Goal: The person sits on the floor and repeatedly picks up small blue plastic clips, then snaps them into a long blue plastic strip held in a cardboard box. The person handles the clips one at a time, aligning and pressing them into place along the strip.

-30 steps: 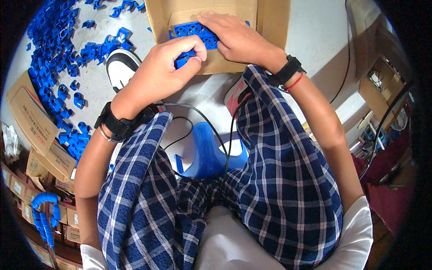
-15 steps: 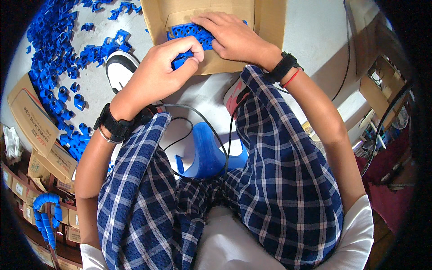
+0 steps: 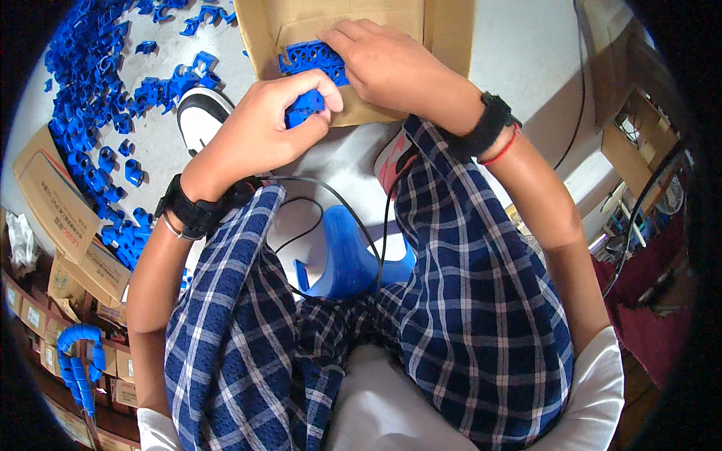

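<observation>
The left hand (image 3: 259, 131) is curled shut around a small blue plastic clip (image 3: 304, 111), thumb on top and fingers (image 3: 316, 90) wrapped over it, so only the clip's near end shows: a chunky, moulded piece in bright blue with a notched edge. It sits just in front of the near wall of an open cardboard box (image 3: 338, 30) that stands on the floor ahead of the person's knees. The right hand (image 3: 383, 64) lies flat over that near wall, its fingers pressed down on a row of blue clips (image 3: 312, 59) already lined up side by side along the box's inner edge; the row reads as a ribbed blue strip with small openings between the pieces, and the held clip is just beside its near end, touching or almost touching it. Both wrists carry black bands; the right one also has a thin red cord. To the left, a heap of loose blue clips (image 3: 98, 113) of the same kind is spread over the pale floor (image 3: 519, 52), near a white shoe (image 3: 199, 116). Flat cardboard cartons (image 3: 56, 203) are stacked at the far left. A blue stool (image 3: 346, 259) shows between the plaid trouser legs.
</observation>
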### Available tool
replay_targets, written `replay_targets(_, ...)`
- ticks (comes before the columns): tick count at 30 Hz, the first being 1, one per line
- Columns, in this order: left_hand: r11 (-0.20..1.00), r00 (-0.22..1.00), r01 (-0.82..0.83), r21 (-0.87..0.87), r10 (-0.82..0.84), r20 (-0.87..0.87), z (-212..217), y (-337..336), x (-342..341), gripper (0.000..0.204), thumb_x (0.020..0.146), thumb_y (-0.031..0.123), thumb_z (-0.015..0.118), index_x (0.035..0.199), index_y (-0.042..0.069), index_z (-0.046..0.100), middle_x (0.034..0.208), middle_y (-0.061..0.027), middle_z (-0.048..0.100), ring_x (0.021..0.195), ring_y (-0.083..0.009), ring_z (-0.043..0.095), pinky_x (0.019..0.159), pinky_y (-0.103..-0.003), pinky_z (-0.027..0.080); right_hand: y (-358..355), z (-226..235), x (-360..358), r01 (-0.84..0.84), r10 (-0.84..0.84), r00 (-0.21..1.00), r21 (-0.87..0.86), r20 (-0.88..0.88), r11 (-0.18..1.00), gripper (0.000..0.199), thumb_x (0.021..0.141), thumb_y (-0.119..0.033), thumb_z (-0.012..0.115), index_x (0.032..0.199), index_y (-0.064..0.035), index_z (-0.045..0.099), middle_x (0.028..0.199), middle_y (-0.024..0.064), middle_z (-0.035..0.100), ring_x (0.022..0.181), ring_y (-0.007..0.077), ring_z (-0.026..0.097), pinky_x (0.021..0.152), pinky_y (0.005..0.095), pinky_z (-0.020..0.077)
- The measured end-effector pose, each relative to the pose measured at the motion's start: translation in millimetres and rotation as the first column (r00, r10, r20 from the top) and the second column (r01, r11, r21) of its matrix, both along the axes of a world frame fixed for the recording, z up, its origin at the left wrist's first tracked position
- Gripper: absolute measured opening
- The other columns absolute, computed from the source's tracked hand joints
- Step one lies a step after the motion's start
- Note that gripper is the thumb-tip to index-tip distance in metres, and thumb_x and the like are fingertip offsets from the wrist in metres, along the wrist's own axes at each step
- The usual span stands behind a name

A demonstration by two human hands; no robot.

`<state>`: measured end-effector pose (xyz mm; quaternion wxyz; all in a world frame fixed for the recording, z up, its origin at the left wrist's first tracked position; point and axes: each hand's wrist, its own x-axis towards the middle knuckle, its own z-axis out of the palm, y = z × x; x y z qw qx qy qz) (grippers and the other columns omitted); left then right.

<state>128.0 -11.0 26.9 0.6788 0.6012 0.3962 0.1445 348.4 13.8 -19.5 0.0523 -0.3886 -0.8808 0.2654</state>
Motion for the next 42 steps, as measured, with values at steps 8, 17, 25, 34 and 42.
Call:
replay_targets(8,0.995,0.996,0.093,0.022,-0.092,-0.022,0.1,-2.1,-4.0,0.022,0.080,0.001,0.056,0.100,0.002,0.064,0.086,-0.0075,0.066,0.079,-0.0181,0.064,0.077,-0.030,0.051,-4.8,41.4,12.0,-0.069,0.059,0.984,0.058,0.167,0.996,0.029,0.082,-0.010,0.063,0.110,-0.0020,0.062,0.101,0.0135,0.065,0.096,0.0320,0.066,0.076,0.0421,0.0542)
replay_targets(17,0.995,0.995,0.095,0.027,-0.095,-0.032,-1.1,-2.6,-4.4,0.029,0.079,0.001,0.058,0.106,0.004,0.067,0.085,-0.0074,0.066,0.078,-0.0186,0.064,0.076,-0.031,0.052,20.4,13.7,-33.5,-0.034,0.082,0.968,-0.200,0.236,0.979,0.034,0.090,-0.016,0.057,0.120,-0.0009,0.060,0.109,0.0163,0.065,0.102,0.0370,0.065,0.084,0.0467,0.0546)
replay_targets(25,0.994,0.994,0.105,0.037,-0.103,-0.045,-2.5,-3.1,-4.8,0.029,0.080,0.001,0.058,0.107,0.004,0.068,0.085,-0.0072,0.066,0.078,-0.0181,0.063,0.075,-0.030,0.052,28.8,-5.1,-47.8,-0.064,0.142,0.932,-0.235,0.333,0.970,0.031,0.084,-0.011,0.065,0.113,0.0005,0.065,0.113,0.0166,0.063,0.106,0.0360,0.064,0.084,0.0443,0.0566)
replay_targets(34,0.998,0.997,-0.056,-0.001,0.056,-0.049,-1.5,-7.5,-1.4,0.030,0.085,0.007,0.061,0.115,0.008,0.060,0.090,-0.0081,0.072,0.082,-0.0221,0.071,0.076,-0.033,0.054,33.7,1.3,-39.8,-0.015,0.058,0.963,-0.163,0.263,0.986,0.031,0.084,-0.014,0.064,0.112,-0.0005,0.068,0.114,0.0182,0.065,0.105,0.0370,0.066,0.085,0.0461,0.0570)
replay_targets(42,0.988,0.989,-0.125,-0.094,0.117,-0.086,-0.6,-7.1,-3.9,0.043,0.085,0.010,0.064,0.126,0.011,0.049,0.100,-0.0094,0.076,0.086,-0.0223,0.073,0.078,-0.033,0.054,21.4,63.4,-5.1,0.074,-0.099,0.984,-0.167,-0.150,0.983,0.020,0.085,-0.014,0.063,0.099,-0.0004,0.060,0.093,0.0233,0.066,0.090,0.0415,0.067,0.074,0.0475,0.0542)
